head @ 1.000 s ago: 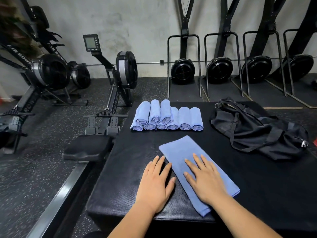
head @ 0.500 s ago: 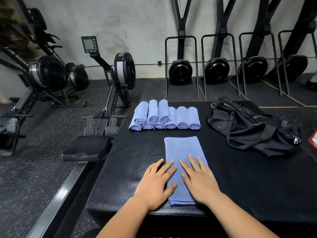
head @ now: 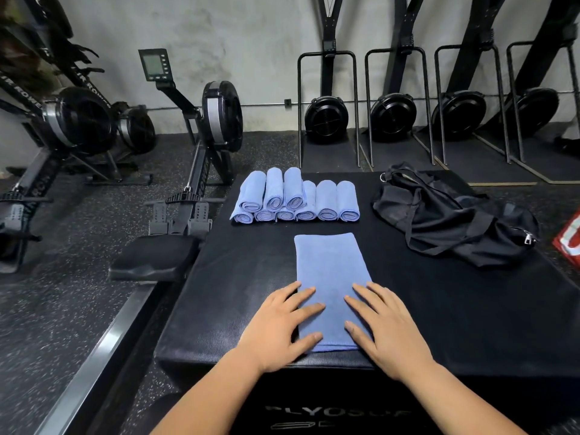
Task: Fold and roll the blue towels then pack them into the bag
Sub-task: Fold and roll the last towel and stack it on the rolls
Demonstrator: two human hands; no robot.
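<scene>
Lying flat: folded blue towel [head: 329, 271], long rectangle | left hand [head: 279, 328], right hand [head: 389, 331] pressing it, fingers straight

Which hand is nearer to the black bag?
Right. The right hand rests on the right side of the flat towel, toward the bag; the left hand rests on its left side, farther away.

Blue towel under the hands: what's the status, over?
Left hand and right hand flat, pressing near end of folded towel. Not yet rolled. Rolled towels stacked behind, bag slumped to the right. Nothing blocking the roll.
</scene>
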